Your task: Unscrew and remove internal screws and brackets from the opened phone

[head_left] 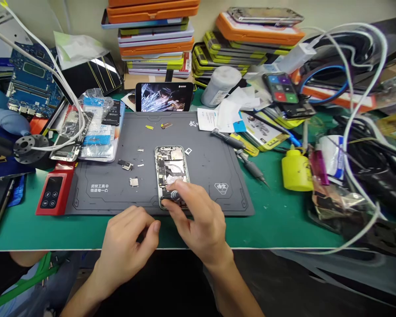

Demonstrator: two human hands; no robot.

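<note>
An opened phone (175,165) lies on the grey work mat (198,132), its inner boards and cables exposed. Over its lower end, my right hand (198,215) pinches a small dark screwdriver (174,195) between thumb and fingers; the tip is hidden. Curled into a loose fist, my left hand (128,237) is at the mat's front edge with nothing visible in it. Left of the phone lie a small dark part (125,165), a metal shield plate (133,181) and tiny metal pieces (140,150). A SIM tray (188,151) lies by its upper right corner.
A propped phone (165,97) shows a picture at the back. Two screwdrivers (251,167) lie at the mat's right edge, near a yellow bottle (296,171). A red control box (55,190) adjoins the mat's left. Stacked cases (155,44) stand behind; white cables (350,132) hang right.
</note>
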